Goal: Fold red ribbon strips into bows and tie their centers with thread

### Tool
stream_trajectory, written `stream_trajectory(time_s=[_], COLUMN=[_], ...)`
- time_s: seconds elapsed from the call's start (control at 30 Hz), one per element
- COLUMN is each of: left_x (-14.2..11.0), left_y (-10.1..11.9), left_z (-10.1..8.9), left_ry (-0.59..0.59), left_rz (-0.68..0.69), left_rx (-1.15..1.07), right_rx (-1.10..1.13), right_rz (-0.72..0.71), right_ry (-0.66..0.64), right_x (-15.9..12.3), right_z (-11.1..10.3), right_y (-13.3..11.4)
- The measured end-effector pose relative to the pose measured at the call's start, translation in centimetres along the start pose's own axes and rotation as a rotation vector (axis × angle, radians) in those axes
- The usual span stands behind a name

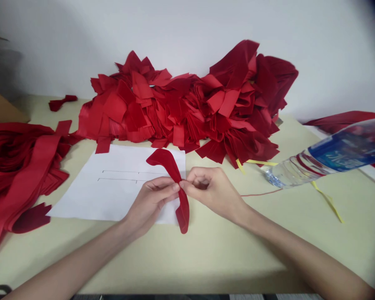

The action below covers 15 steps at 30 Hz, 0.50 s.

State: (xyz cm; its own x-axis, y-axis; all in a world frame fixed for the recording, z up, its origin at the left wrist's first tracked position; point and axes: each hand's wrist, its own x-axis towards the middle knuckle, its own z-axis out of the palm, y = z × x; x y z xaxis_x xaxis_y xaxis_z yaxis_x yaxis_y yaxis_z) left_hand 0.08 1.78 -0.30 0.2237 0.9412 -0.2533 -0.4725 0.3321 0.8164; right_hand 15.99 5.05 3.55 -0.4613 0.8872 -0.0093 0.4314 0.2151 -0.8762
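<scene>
A red velvet ribbon bow is pinched at its narrow middle, with one loop pointing up and the other hanging down. My left hand grips that middle from the left, thumb and fingers pressed together. From the right, my right hand pinches at the same spot, its thumb tip touching the left one. A thin red cord runs from behind my right hand toward the bottle; its end at the fingers is hidden. Beneath the bow lies a white paper sheet with ruled, marked lines.
A big heap of red ribbon pieces stands against the wall. Long red ribbons are piled at left, near a small finished-looking bow. A clear plastic bottle with a blue label lies at right beside yellow strips.
</scene>
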Motion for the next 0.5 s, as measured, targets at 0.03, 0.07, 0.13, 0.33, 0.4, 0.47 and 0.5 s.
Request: stream_trajectory(time_s=[0.03,0.07,0.13,0.33,0.4,0.47,0.5], left_x=[0.01,0.03,0.06,0.07,0.1,0.15,0.16], left_y=[-0.04,-0.08,-0.14,-0.02,0.0,-0.06,-0.1], left_z=[-0.02,-0.05,-0.08,0.04,0.07,0.05,0.03], left_ry=[0.007,0.015,0.042,0.126,0.129,0.129,0.124], left_rz=[-0.005,-0.009,-0.016,-0.022,-0.038,-0.048,-0.049], left_rx=[0.002,0.004,0.006,-0.024,-0.039,-0.049,-0.048], right_rx=[-0.009,-0.015,-0.028,-0.068,-0.079,-0.107,-0.128], right_rz=[-0.007,-0.014,-0.026,-0.028,-0.031,-0.042,-0.051], right_ry=[-0.011,-0.024,-0.047,-0.074,-0.083,-0.085,-0.081], right_x=[0.01,0.03,0.05,0.0,-0.05,-0.12,-0.16], right_z=[-0.08,-0.16,-0.29,-0.35,-0.33,-0.31,-0.29], right_y=[0.01,0.02,0.01,-0.12,-0.18,-0.23,-0.25])
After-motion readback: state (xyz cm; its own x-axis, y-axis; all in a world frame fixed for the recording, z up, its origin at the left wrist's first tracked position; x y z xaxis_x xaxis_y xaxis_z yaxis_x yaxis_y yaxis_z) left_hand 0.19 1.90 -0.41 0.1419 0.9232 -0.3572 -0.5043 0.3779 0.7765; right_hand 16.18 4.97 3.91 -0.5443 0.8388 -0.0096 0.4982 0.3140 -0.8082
